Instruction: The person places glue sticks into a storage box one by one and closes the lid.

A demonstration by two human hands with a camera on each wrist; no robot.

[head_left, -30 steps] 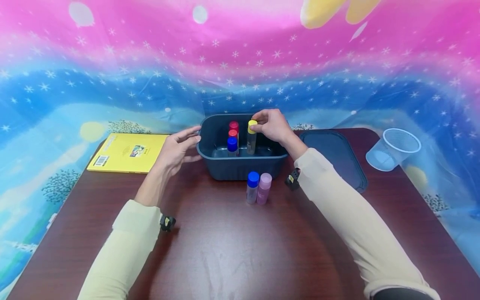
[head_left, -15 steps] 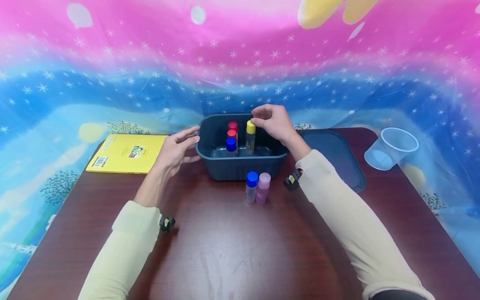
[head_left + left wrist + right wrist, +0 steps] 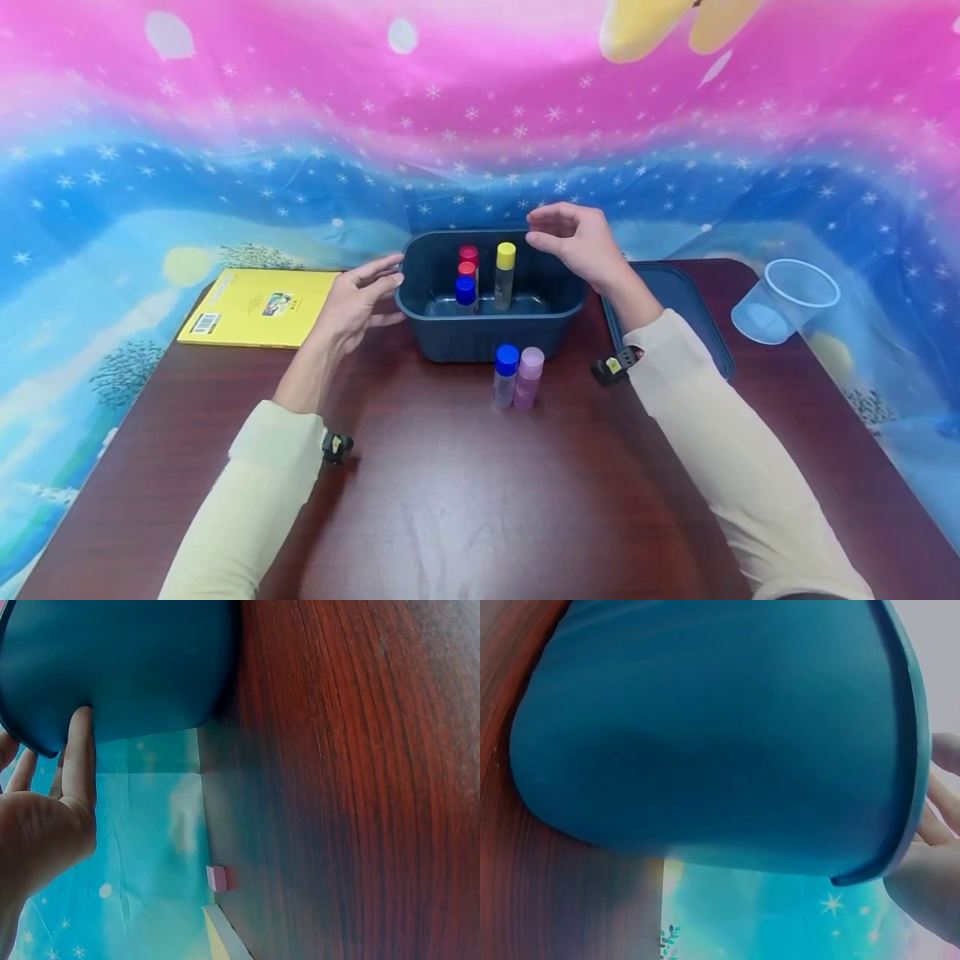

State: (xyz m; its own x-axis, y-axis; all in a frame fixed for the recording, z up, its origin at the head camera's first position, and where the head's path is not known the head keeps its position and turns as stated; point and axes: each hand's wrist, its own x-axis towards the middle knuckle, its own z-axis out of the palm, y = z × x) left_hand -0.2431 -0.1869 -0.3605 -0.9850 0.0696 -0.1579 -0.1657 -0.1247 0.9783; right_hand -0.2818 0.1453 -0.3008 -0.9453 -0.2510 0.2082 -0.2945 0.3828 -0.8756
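A dark blue-grey plastic bin (image 3: 491, 340) stands at the back of the table. Inside it, upright, are a yellow-capped tube (image 3: 505, 279), two red-capped tubes (image 3: 468, 253) and a blue-capped tube (image 3: 466, 292). My left hand (image 3: 351, 307) rests its extended fingers against the bin's left side; the left wrist view shows a finger (image 3: 79, 761) on the wall. Over the bin's right rim hovers my right hand (image 3: 581, 246), fingers loosely bent and holding nothing. In front of the bin, another blue-capped tube (image 3: 505, 379) and a pink tube (image 3: 528, 379) stand side by side.
A dark flat lid (image 3: 678, 304) lies right of the bin, partly behind my right forearm. Farther right is a light-blue mesh cup (image 3: 783, 302). A yellow book (image 3: 258, 308) lies at left. In the left wrist view, a small pink block (image 3: 217, 878) sits near the table edge.
My right hand has let go of the yellow-capped tube and moved up and right, leaving it standing in the bin. The left hand has stayed at the bin's side.
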